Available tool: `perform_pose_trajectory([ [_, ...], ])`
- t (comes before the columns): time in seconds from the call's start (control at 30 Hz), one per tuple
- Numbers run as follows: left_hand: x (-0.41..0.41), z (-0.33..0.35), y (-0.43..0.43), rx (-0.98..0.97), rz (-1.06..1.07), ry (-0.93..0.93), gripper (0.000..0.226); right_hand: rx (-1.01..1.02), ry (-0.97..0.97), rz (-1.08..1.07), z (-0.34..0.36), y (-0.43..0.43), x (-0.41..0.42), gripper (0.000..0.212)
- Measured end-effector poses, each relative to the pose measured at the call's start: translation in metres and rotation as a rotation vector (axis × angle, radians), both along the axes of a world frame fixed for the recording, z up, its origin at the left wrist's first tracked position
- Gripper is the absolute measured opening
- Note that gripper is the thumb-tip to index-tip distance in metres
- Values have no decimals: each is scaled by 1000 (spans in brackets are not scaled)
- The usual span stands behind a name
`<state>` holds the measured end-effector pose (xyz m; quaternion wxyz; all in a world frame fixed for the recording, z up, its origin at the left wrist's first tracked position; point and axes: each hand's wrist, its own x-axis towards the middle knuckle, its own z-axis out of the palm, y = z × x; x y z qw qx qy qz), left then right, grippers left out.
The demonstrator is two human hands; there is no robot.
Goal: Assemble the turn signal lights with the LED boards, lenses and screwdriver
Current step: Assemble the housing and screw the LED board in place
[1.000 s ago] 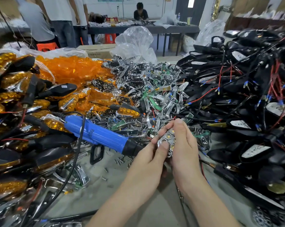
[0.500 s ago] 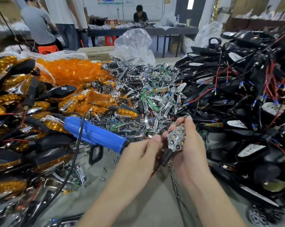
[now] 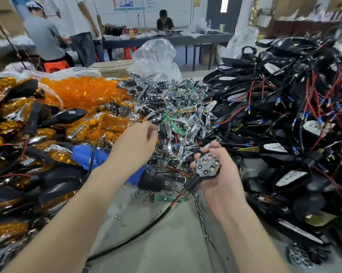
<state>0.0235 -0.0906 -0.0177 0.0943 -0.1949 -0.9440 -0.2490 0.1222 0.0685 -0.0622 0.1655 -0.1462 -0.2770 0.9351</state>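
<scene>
The person's right hand point(image 3: 220, 175) grips a light point(image 3: 207, 166), thumb on its left edge and fingers curled round the back. The light faces up and shows round LED cells in a chrome reflector. Its black stem points down-left, and a black-and-red wire point(image 3: 166, 210) trails from the stem across the table point(image 3: 166, 247).

The left hand point(image 3: 137, 141) is over the middle of the bench, well apart from the right hand. Its fingers point(image 3: 151, 131) are curled, with the tips at the edge of the chrome parts pile point(image 3: 178, 115). Whether they pinch a part cannot be told.

The blue screwdriver point(image 3: 83, 154) lies on the bench under the left forearm, its black nose pointing right, near the light's stem. Loose screws point(image 3: 138, 196) lie just in front of the nose. A metal chain point(image 3: 200, 215) runs down the table beside the right wrist.

The orange lenses point(image 3: 83, 93) are heaped at the far left. Finished lights point(image 3: 7, 115) with amber lenses are stacked along the left edge. Black housings point(image 3: 284, 115) with red and black wires fill the right side. A clear bag point(image 3: 156, 58) stands behind the chrome pile.
</scene>
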Motion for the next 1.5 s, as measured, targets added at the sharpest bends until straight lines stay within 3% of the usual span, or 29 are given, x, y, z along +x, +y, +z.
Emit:
perform_pose_trajectory([
  [0.13,-23,0,10,-386,-9,-96,47,14,13,8,-4,-1,-2,29],
  [0.27,-31,7,1,-505,-85,-176,44,8,43,38,-7,-2,-2,30],
  [0.4,-43,16,-14,-326,-124,-240,31,-10,54,60,-8,-6,-6,33],
  [0.5,-64,21,-19,-205,6,-118,25,-49,73,68,-9,-6,-8,33],
  [0.7,-94,6,-15,-122,33,-232,37,-53,70,89,-9,-4,-10,34],
  [0.87,-105,6,-9,-321,-124,-363,53,-37,50,84,-8,-5,-11,34],
  [0.97,-103,8,-6,-356,-153,-418,45,-39,43,81,-8,-3,-11,34],
  [1.1,-98,14,-2,-366,-185,-301,32,-30,43,89,-8,-3,-12,34],
  [1.3,-81,31,2,-588,-281,-269,22,-20,49,96,-10,-2,-11,35],
  [1.5,-66,25,-2,-515,-272,-141,5,22,66,112,-10,-2,-8,34],
])
